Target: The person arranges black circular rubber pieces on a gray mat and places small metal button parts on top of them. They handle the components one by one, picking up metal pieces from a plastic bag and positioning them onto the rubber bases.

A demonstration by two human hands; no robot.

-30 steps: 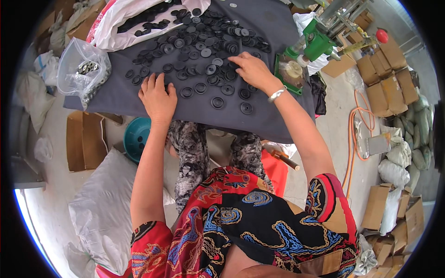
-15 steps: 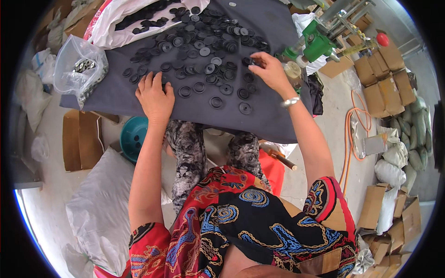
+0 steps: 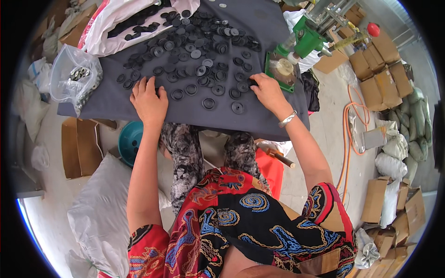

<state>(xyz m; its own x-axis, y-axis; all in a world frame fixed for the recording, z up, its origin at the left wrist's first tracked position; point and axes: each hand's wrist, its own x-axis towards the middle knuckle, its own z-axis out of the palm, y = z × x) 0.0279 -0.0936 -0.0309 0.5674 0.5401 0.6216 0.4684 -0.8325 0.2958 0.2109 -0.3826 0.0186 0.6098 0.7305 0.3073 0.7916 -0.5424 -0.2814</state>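
Note:
Many round black plastic discs (image 3: 209, 104) with raised rings lie on the dark grey cloth (image 3: 185, 116), heaped toward the far side and scattered singly toward me. My left hand (image 3: 149, 103) rests palm down at the near left of the discs, fingers apart, holding nothing that I can see. At the right of the scatter, the thumb and forefinger of my right hand (image 3: 270, 95) close on the edge of a black disc (image 3: 252, 83), partly hidden by the fingers. Several loose discs, one of them a ringed disc (image 3: 238, 108), lie just left of that hand.
A green hand press (image 3: 308, 39) with a red knob stands at the table's right. On the left sits a clear plastic bag (image 3: 76, 76) of small metal parts. Behind it, a white sack (image 3: 104, 39) spills black discs. Below are a teal basin (image 3: 130, 143) and cardboard boxes (image 3: 81, 147).
My right hand has come nearer and lower along the right side of the discs. My left hand stays by the near left discs. The view has shifted slightly, showing more of the press base.

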